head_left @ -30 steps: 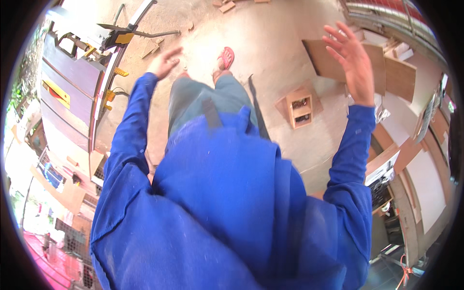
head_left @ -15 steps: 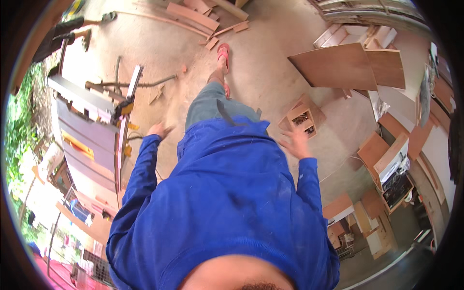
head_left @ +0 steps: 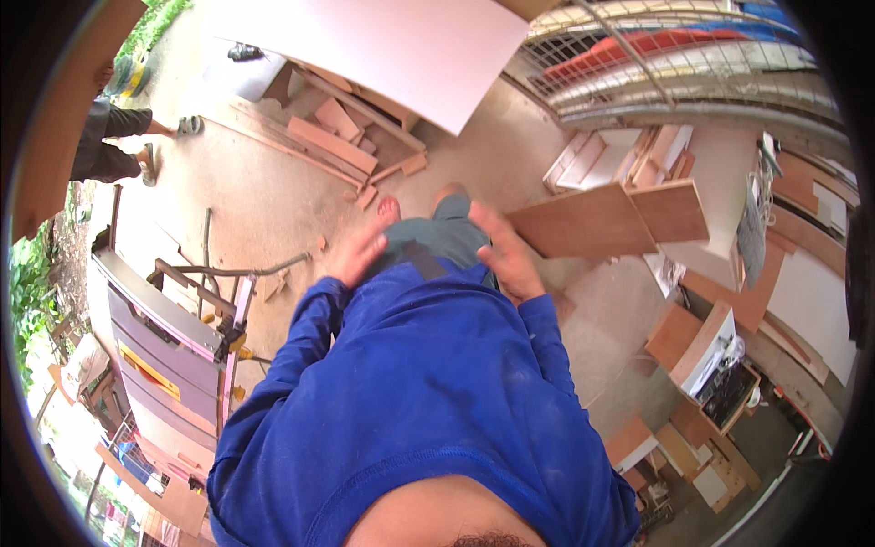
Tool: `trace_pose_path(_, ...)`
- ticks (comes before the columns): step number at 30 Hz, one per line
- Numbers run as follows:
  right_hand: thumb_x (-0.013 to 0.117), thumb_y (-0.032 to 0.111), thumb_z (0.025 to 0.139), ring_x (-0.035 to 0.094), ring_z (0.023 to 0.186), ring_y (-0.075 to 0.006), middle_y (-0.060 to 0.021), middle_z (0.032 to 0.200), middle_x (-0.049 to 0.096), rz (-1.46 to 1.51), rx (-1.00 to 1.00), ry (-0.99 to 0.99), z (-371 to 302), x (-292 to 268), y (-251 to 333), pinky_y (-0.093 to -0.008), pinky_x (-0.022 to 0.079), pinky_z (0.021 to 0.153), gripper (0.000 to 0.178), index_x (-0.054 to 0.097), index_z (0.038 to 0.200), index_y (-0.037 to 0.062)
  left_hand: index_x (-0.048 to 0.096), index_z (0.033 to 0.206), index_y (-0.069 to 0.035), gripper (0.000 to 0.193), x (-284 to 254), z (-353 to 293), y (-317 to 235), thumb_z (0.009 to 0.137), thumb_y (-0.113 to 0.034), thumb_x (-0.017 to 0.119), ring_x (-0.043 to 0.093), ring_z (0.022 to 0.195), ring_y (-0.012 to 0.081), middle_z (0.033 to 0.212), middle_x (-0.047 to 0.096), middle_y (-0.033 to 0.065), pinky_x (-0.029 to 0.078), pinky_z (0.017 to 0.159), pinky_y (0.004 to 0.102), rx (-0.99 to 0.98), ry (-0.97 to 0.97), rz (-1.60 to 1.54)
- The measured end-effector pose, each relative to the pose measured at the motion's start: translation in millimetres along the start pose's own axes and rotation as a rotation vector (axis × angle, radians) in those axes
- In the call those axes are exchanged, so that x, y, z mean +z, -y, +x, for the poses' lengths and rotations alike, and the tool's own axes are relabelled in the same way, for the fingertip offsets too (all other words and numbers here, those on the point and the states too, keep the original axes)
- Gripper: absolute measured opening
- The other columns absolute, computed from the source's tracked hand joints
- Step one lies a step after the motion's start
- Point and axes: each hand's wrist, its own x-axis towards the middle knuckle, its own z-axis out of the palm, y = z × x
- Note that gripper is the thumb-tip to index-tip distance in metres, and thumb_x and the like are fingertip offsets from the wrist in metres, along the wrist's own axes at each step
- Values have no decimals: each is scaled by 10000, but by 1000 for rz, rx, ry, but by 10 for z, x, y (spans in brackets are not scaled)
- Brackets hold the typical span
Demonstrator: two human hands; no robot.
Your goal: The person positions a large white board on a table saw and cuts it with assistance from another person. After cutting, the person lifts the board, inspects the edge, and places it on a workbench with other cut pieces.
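My left hand [head_left: 363, 255] hangs in front of my left thigh, its fingers stretched out and holding nothing. On the other side, my right hand [head_left: 509, 253] is at hip height with fingers apart, also with nothing in it. Both are nearest to my grey shorts [head_left: 433, 239]; whether either one touches the cloth I cannot tell. Beyond the right hand, a brown wooden board [head_left: 583, 223] leans at a slant, apart from the fingers as far as I can see.
Ahead is a large white panel [head_left: 392, 50]. Wood offcuts [head_left: 333, 146] lie on the floor below it. A grey machine table [head_left: 164, 342] stands left, with a bent bar [head_left: 264, 266] nearby. A person's legs [head_left: 118, 141] show far left. Boards and an open box [head_left: 729, 401] line the right.
I have moved forward, and the large white panel has come into view ahead. Both hands have swung inward and forward, closer to my shorts. The small wooden box on the floor is no longer visible.
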Motion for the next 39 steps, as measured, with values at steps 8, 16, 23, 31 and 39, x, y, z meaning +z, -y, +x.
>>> trace_pose_path(8,487,535,1008,574,1223,-446,-297,1266,632,-538,1042,356,-941,-886,-2572,-503,466,1038,595,661,1253,22,784,944,-2,454,751,-1533,1677,916,-443,676,751,835,294,958,774,177,584,789,405,-1484,162,89)
trace_pose_path(16,488,513,1028,642,1162,-451,-258,1201,702,-490,193,-5,3885,-2592,-2014,-535,487,1006,566,679,1280,44,685,1311,-137,444,975,994,776,977,-417,595,728,1076,248,1106,775,107,556,926,414,-1241,-302,-74)
trace_pose_path(23,595,589,961,617,1231,-440,-290,1309,648,-650,16,0,6277,-2197,-1407,-493,476,1057,745,589,1376,-30,578,1427,-85,818,382,3137,737,987,-748,385,650,1194,294,1267,694,180,495,987,396,-1027,-926,-1026)
trace_pose_path(31,413,731,978,450,1430,-412,-283,1515,489,-586,243,170,6728,-2092,-1621,-451,366,1188,929,498,1462,-58,706,1175,51,985,414,3859,729,937,-829,332,616,1187,484,1193,698,293,461,1037,482,-1166,-1381,-626)
trace_pose_path(39,264,759,1007,706,816,-485,-311,840,720,-659,181,-120,6303,-1808,-1490,-544,565,741,1008,733,870,-122,734,1181,-68,742,-171,3566,-115,933,-731,515,652,1179,430,1192,704,269,508,1007,500,-1361,-1520,-642)
